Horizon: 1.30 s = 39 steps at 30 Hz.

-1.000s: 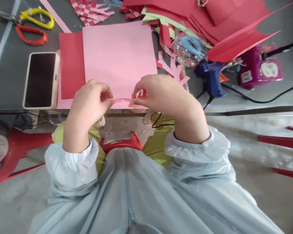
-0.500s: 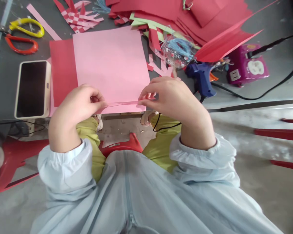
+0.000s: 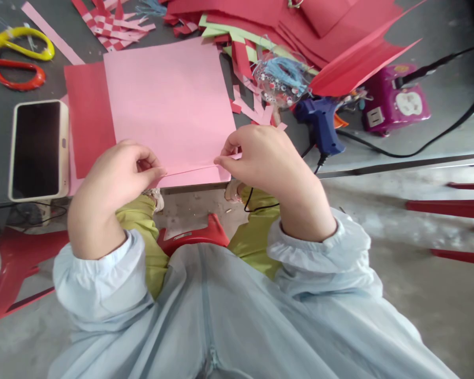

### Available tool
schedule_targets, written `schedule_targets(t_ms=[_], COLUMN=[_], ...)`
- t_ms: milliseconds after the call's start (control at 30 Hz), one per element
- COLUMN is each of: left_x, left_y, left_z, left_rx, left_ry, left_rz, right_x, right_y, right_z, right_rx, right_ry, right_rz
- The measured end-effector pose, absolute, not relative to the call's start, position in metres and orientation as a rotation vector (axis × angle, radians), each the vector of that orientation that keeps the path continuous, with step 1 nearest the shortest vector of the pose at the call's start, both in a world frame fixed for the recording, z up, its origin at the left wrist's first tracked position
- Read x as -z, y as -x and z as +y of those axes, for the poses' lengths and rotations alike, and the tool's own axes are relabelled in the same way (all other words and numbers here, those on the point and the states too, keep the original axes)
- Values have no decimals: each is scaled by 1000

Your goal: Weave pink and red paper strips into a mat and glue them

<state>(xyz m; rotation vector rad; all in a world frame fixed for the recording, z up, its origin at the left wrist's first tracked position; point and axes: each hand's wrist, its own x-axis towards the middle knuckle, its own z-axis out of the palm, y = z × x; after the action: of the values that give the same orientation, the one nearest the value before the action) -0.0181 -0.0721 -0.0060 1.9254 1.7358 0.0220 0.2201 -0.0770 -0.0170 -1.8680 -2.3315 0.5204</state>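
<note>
A narrow pink paper strip [image 3: 189, 169] is stretched level between my two hands, just above the table's near edge. My left hand [image 3: 114, 179] pinches its left end with closed fingers. My right hand [image 3: 260, 158] pinches the right end the same way. Behind the strip a large pink sheet [image 3: 166, 100] lies flat on the dark table [image 3: 0, 137], partly covering a red sheet [image 3: 87, 116].
A phone [image 3: 37, 150] lies face up at the left. Yellow and red scissors [image 3: 18, 58] sit at the far left. A blue glue gun [image 3: 319, 123], a purple socket block [image 3: 395, 102], a bag of googly eyes [image 3: 278, 79] and red paper piles [image 3: 319, 26] crowd the right.
My hands have drawn apart, so the strip between them is longer and tauter. The view has shifted a little, moving the table's things leftward.
</note>
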Motion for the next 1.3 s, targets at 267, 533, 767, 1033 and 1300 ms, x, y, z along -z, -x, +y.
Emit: schedule_targets(t_ms=[267, 533, 767, 1033, 1300], left_x=[6, 4, 1, 16, 58], left_y=[15, 12, 10, -10, -61], left_z=[-80, -79, -79, -114, -175], left_rx=[-51, -4, 16, -404, -496], left_ry=[-1928, -1873, -1847, -2213, -2554], left_rz=[1819, 1836, 1860, 1944, 1951], right_x=[17, 10, 9, 14, 9], right_y=[-219, -217, -211, -211, -208], right_z=[-70, -72, -71, -70, -70], right_rx=[-493, -518, -529, -467, -496], right_ry=[1850, 1854, 1943, 1881, 1907], right_rz=[-2371, -2437, -2407, -2409, -2441])
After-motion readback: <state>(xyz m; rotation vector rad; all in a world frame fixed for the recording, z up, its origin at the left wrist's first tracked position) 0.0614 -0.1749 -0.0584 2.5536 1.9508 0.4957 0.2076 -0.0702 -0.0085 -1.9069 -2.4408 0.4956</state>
